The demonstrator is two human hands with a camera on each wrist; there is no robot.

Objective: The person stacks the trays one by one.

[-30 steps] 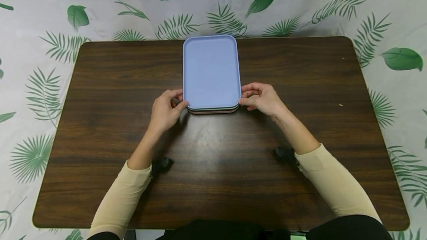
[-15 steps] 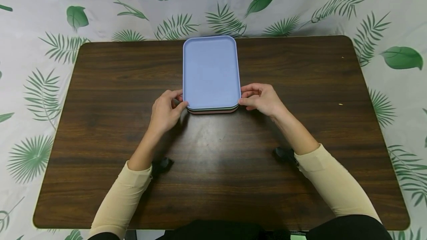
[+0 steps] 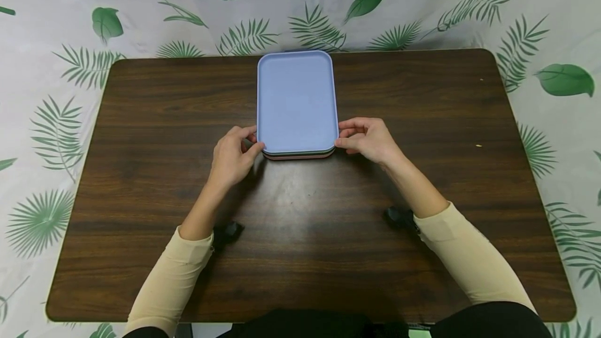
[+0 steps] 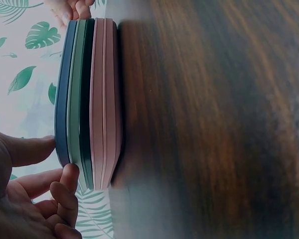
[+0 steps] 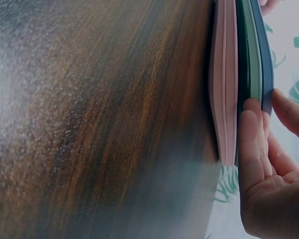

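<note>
A blue rectangular tray (image 3: 297, 100) tops a stack near the table's back edge. Below it, the left wrist view shows the edges of a light green tray (image 4: 75, 104), a dark green tray (image 4: 85, 119) and pink trays (image 4: 102, 104). My left hand (image 3: 232, 155) pinches the blue tray near its front left corner, thumb on the upper rim and fingertips at the side. At the opposite corner, my right hand (image 3: 369, 141) has its thumb on the blue rim, while its fingertips touch the stack's side by the green edges.
The dark wood table (image 3: 300, 254) extends around the stack on both sides and in front. A white cloth with green leaf prints (image 3: 155, 4) hangs behind it. Small pale specks lie on the table at right.
</note>
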